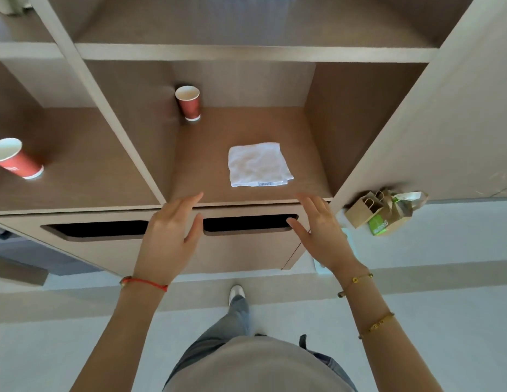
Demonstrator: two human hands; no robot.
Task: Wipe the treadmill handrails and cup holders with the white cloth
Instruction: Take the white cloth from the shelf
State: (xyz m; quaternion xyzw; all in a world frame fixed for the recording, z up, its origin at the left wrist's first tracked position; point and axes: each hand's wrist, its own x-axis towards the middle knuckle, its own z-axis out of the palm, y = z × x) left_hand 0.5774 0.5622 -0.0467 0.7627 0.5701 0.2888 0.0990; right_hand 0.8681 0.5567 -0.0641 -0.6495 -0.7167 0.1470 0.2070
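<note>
A folded white cloth (259,164) lies flat on the brown shelf board (207,171) of the middle compartment, with a small label on its near edge. My left hand (170,233) hovers in front of the shelf's front edge, left of the cloth, fingers apart and holding nothing. My right hand (317,230) hovers to the right at the same height, also spread and holding nothing. Both hands are a short way short of the cloth and do not touch it. No treadmill is in view.
A red paper cup (188,103) stands at the back left of the same compartment. Another red cup (16,159) stands in the left compartment. Two drawers with dark handle slots (246,223) sit below. Brown paper bags (385,212) lie on the floor at the right.
</note>
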